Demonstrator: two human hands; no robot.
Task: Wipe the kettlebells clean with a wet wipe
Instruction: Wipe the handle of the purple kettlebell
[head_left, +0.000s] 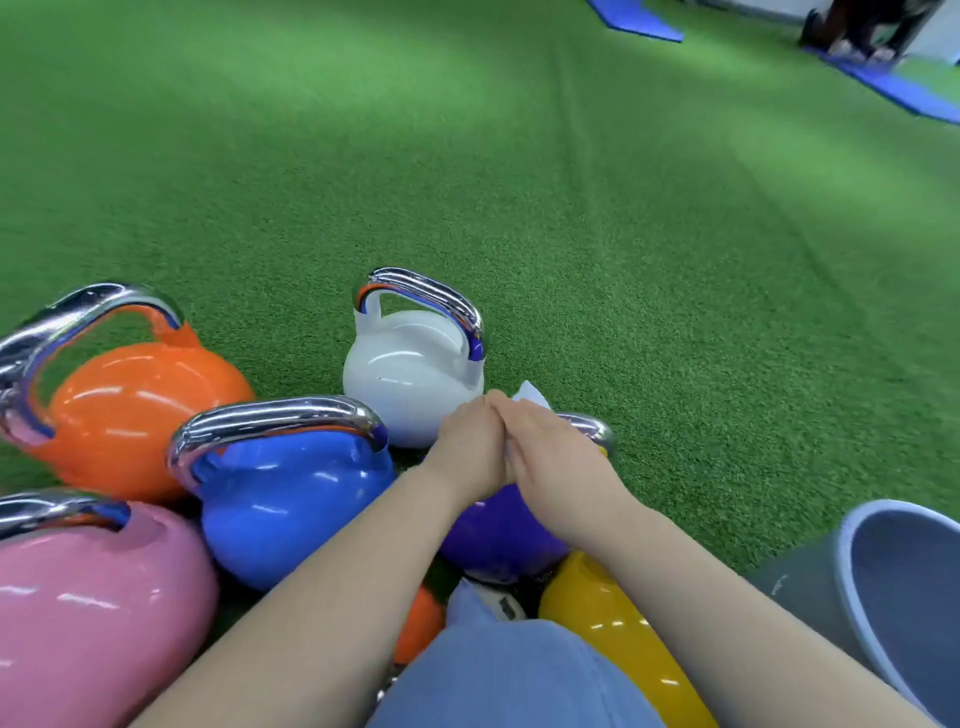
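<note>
Several kettlebells with chrome handles stand close together on green turf: orange, blue, pink, white, purple and yellow. My left hand and my right hand meet palm to palm above the purple kettlebell. A white wet wipe is held between them, and only its corner sticks out past the fingertips. The purple kettlebell's handle shows just beyond my right hand.
A grey bin lies at the lower right beside the yellow kettlebell. My knee in blue fabric fills the bottom centre. Blue mats and a person's feet are far off at the top right. Open turf stretches ahead.
</note>
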